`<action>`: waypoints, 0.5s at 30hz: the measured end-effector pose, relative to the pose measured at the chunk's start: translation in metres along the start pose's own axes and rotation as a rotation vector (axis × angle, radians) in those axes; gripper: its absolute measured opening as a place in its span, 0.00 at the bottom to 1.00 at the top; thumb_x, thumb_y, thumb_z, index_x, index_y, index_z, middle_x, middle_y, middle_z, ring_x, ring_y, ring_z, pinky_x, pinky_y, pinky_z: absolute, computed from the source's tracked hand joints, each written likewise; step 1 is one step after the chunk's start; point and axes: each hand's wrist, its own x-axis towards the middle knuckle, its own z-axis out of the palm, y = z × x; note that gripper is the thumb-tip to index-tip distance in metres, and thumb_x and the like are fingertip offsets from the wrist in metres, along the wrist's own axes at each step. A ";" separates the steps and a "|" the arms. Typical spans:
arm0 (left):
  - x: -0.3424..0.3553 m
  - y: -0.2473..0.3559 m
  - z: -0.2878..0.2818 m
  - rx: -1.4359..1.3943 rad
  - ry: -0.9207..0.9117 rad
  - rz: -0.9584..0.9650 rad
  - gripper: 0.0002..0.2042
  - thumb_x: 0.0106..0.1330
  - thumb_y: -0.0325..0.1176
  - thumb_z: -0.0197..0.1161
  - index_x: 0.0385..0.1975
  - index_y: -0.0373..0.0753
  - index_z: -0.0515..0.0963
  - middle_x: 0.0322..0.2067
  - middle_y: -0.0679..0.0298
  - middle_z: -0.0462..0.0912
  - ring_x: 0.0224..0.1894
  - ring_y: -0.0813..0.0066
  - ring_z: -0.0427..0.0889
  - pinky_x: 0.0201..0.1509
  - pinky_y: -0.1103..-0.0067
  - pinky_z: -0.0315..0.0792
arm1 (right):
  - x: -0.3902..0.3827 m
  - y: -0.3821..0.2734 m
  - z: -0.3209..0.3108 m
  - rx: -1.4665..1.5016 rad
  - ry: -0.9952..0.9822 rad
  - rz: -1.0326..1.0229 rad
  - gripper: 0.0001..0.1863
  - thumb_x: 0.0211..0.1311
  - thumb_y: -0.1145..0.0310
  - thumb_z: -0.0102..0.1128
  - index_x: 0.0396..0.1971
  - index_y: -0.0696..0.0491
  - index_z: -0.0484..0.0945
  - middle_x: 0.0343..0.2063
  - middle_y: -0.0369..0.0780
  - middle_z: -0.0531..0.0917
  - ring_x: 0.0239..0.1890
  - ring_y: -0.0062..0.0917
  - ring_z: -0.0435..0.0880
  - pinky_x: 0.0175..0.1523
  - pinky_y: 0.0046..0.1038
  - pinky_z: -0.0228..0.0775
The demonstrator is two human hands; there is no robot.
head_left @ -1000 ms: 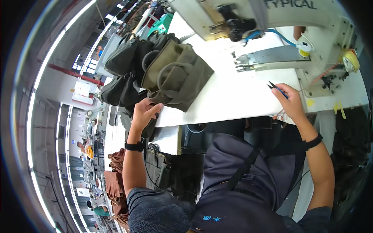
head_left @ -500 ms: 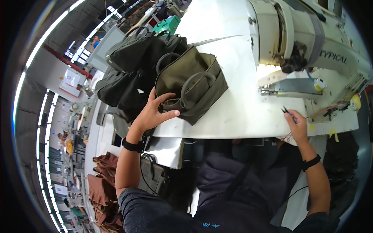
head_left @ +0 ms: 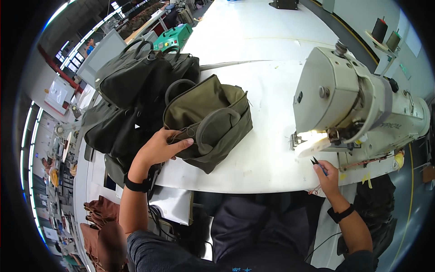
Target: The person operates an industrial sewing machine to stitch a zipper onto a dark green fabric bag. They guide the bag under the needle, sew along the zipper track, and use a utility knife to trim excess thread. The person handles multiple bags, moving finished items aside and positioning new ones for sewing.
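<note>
An olive-green handbag [head_left: 226,147] stands on the white sewing table, its top gaping and its two loop handles upright. My left hand [head_left: 156,147] pinches the bag's near left edge between thumb and fingers; some fingertips are hidden behind the fabric. Loose thread curls beside that thumb. Over to the right, my right hand [head_left: 329,177] rests at the table's front edge, closed around small thread snips [head_left: 319,165] with dark points and a blue part. The points face up and left, apart from the bag.
A cream sewing machine [head_left: 317,90] with its lamp lit stands right of the bag. Dark green bags [head_left: 131,81] are piled at the left, with a green box [head_left: 174,37] behind. Brown fabric pieces [head_left: 102,226] lie low at the left. Dark material [head_left: 369,215] hangs at the right.
My left thumb and fingers, spread wider before, have closed on the bag's edge. The view has tilted up, so the scene sits lower. My right hand still holds the snips.
</note>
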 end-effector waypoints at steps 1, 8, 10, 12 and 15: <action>0.007 0.001 -0.002 0.033 0.048 0.011 0.28 0.67 0.55 0.71 0.40 0.27 0.86 0.24 0.58 0.83 0.24 0.71 0.83 0.29 0.77 0.77 | 0.000 -0.001 0.000 0.053 0.002 0.027 0.13 0.69 0.68 0.69 0.45 0.62 0.84 0.31 0.32 0.84 0.33 0.10 0.76 0.39 0.18 0.70; 0.130 0.050 -0.028 -0.174 0.361 0.322 0.25 0.71 0.47 0.69 0.24 0.26 0.79 0.13 0.60 0.72 0.17 0.80 0.68 0.20 0.72 0.61 | -0.001 0.001 -0.002 -0.009 0.004 0.068 0.13 0.69 0.68 0.69 0.46 0.62 0.83 0.31 0.30 0.83 0.34 0.10 0.77 0.40 0.17 0.70; 0.179 0.077 -0.037 -0.207 0.421 0.320 0.24 0.71 0.47 0.68 0.26 0.26 0.81 0.16 0.52 0.76 0.17 0.68 0.75 0.24 0.68 0.68 | 0.001 -0.002 0.001 0.062 0.008 0.088 0.11 0.68 0.68 0.69 0.42 0.61 0.84 0.31 0.32 0.85 0.34 0.11 0.79 0.42 0.19 0.72; 0.222 0.112 -0.029 0.131 0.677 0.480 0.23 0.72 0.46 0.66 0.27 0.27 0.83 0.20 0.44 0.81 0.22 0.50 0.83 0.32 0.62 0.75 | 0.000 0.021 -0.004 -0.029 0.031 0.066 0.10 0.69 0.69 0.68 0.42 0.61 0.83 0.33 0.33 0.85 0.35 0.13 0.80 0.43 0.19 0.73; 0.275 0.144 -0.019 0.209 0.752 0.463 0.21 0.72 0.46 0.64 0.28 0.30 0.85 0.25 0.41 0.84 0.32 0.39 0.85 0.40 0.57 0.78 | 0.000 0.014 -0.005 0.051 -0.020 0.072 0.12 0.68 0.69 0.68 0.46 0.59 0.82 0.38 0.37 0.86 0.40 0.17 0.82 0.48 0.22 0.75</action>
